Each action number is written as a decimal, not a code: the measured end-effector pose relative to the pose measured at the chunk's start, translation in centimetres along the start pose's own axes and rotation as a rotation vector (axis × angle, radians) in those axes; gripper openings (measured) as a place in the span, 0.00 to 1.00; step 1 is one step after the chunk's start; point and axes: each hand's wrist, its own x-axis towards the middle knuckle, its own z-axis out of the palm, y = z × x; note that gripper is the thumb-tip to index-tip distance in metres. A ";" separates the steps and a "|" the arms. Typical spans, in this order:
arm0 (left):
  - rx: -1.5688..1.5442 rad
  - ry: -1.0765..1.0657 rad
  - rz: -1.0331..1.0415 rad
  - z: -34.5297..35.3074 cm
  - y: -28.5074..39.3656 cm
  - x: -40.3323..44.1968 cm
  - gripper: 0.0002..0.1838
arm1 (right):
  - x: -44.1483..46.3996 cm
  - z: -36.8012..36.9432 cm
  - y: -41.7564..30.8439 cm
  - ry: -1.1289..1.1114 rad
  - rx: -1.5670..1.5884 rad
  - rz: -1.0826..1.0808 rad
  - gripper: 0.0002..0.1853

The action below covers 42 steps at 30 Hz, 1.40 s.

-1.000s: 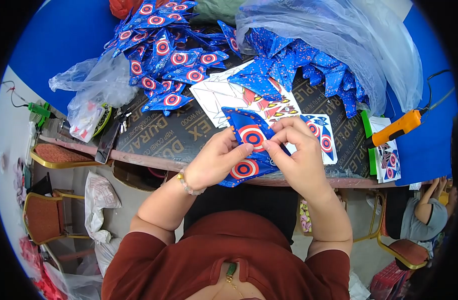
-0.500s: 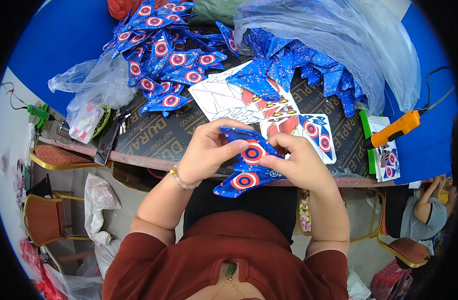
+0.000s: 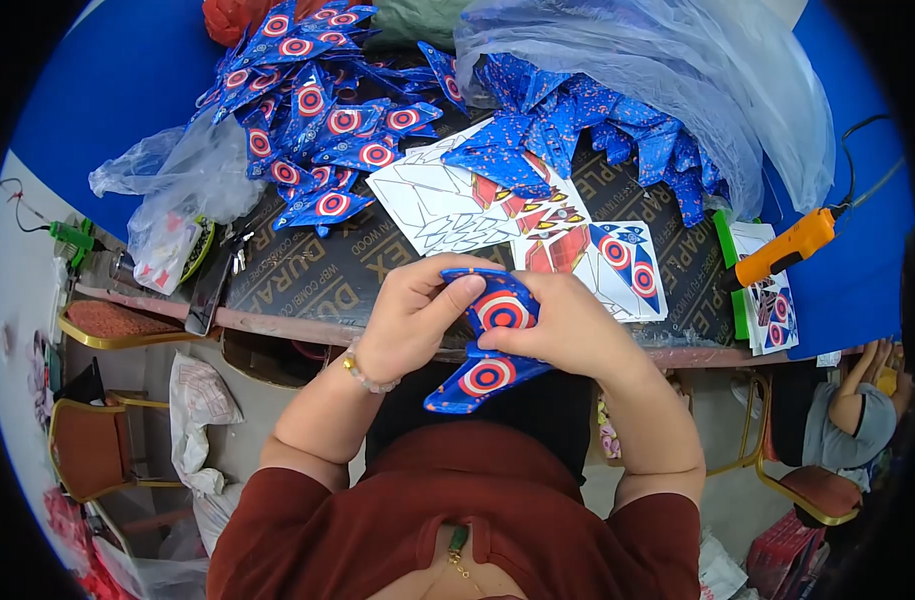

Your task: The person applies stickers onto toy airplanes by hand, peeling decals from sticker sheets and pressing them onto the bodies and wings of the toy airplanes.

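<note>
The left hand (image 3: 418, 315) and right hand (image 3: 563, 325), fingers curled closed, both grip the blue, folded, glossy piece with red-and-white ringed circles (image 3: 488, 376), held at the desk's (image 3: 308, 275) near edge, close to the white printed sticker sheets (image 3: 443, 205).

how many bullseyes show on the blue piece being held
2: an upper bullseye between the left hand and right hand, a lower bullseye just below them; more may be hidden.
</note>
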 end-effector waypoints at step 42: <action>-0.384 0.054 -0.220 -0.1 -4.4 0.7 0.26 | -6.0 0.4 12.3 0.309 -0.691 -0.130 0.23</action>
